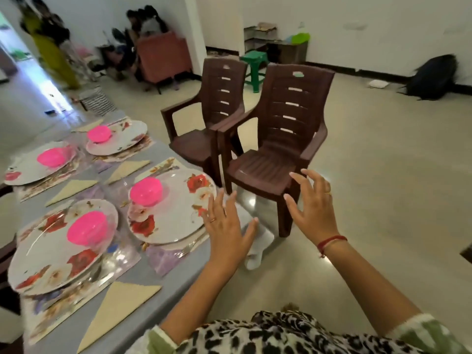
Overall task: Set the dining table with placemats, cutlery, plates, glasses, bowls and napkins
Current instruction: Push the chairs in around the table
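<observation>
The grey dining table (pixel 176 267) runs along the left. On it lie several floral placemats, each under a rose-patterned plate (pixel 178 213) with a pink bowl (pixel 146 190) on top. Folded beige napkins (pixel 120 310) lie beside the plates. A clear glass (pixel 125 186) is faintly visible between the settings. My left hand (pixel 226 227) hovers with fingers spread over the table's right edge, just past the nearest plate's rim, holding nothing. My right hand (pixel 313 204) is raised with spread fingers in front of the near chair, empty.
Two brown plastic armchairs (pixel 275 159) stand side by side just right of the table. A green stool (pixel 254 65), a black bag (pixel 431 76) and a pink armchair (pixel 163 56) sit by the far wall. People stand at the back left. Open floor lies to the right.
</observation>
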`<state>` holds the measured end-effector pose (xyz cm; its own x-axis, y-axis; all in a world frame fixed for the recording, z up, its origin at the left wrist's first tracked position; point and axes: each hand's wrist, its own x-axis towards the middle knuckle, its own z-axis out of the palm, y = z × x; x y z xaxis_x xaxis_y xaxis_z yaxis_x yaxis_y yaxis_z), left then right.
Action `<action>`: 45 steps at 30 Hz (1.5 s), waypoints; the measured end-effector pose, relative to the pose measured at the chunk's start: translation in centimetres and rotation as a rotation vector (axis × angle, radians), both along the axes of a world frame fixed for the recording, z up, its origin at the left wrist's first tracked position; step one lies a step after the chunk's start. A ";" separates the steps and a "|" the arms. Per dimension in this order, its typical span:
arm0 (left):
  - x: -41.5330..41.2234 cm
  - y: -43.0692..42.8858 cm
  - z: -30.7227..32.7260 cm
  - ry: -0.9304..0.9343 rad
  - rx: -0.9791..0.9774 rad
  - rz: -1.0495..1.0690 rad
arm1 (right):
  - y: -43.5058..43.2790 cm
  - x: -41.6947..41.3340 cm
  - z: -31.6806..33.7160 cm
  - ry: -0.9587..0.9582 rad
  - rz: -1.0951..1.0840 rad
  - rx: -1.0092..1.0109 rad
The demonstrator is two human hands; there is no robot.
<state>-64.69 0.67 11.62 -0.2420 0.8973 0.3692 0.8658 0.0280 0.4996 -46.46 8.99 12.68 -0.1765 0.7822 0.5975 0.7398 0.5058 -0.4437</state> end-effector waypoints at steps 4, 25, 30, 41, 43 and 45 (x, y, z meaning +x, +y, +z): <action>3.0 10.6 0.8 0.030 -0.019 0.060 | 11.0 3.1 1.1 -0.035 0.038 -0.023; 33.5 57.8 0.2 -0.059 -0.134 0.163 | 60.6 38.3 0.5 -0.166 0.006 -0.005; 37.5 67.1 0.8 -0.108 -0.101 0.227 | 71.7 40.2 1.2 -0.193 0.100 0.010; 37.0 90.5 -0.9 -0.187 -0.076 0.544 | 99.9 36.2 -0.8 -0.268 0.426 0.003; 36.1 93.8 -0.5 -0.182 -0.071 0.604 | 104.6 33.7 -0.4 -0.320 0.541 0.015; 35.6 96.1 0.1 -0.182 -0.087 0.664 | 108.6 30.6 0.3 -0.335 0.630 0.017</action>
<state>-29.12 96.81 11.69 -0.8014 0.5622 0.2042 0.5543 0.5698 0.6068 -15.86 117.56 12.96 -0.7681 0.4619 0.4435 0.3995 0.8869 -0.2319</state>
